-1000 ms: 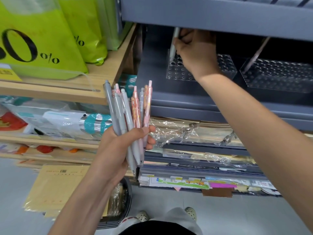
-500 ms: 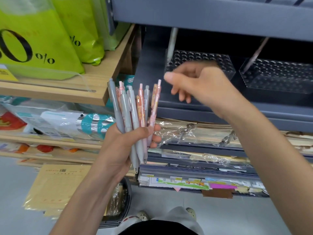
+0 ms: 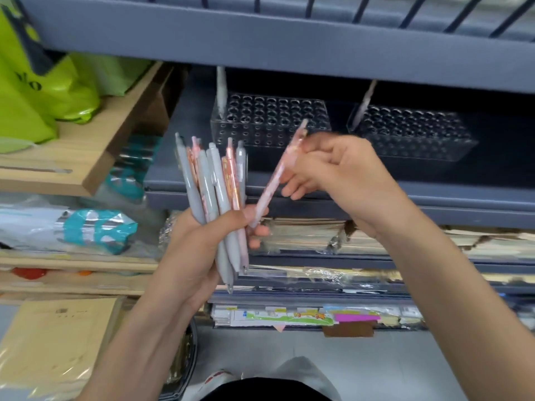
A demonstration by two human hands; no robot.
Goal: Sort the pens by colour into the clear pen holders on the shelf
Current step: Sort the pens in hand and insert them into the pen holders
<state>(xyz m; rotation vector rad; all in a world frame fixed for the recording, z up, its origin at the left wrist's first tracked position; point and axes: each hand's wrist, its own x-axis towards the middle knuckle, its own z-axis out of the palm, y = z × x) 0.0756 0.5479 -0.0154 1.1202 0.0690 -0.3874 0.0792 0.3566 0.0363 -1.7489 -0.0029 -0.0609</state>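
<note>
While the left hand (image 3: 202, 244) curls round a bundle (image 3: 214, 186) of grey and pink pens, held upright with the thumb across the front, the right hand (image 3: 333, 169) pinches a pink pen (image 3: 278, 175) by its upper half between thumb and forefinger. That pen tilts, top end up and to the right, its lower tip at the left thumb beside the bundle. Both hands are in front of the grey shelf (image 3: 434, 198). On it stand two clear holders, side by side and apart. The left holder (image 3: 272, 123) has a grey pen (image 3: 221, 91) upright in its back left corner. The right holder (image 3: 411, 134) has a pale pen (image 3: 365, 101) leaning in its back left corner. An upper shelf (image 3: 289, 47) overhangs both and hides the pen tops. Green bags (image 3: 43, 91) lie to the left.
</note>
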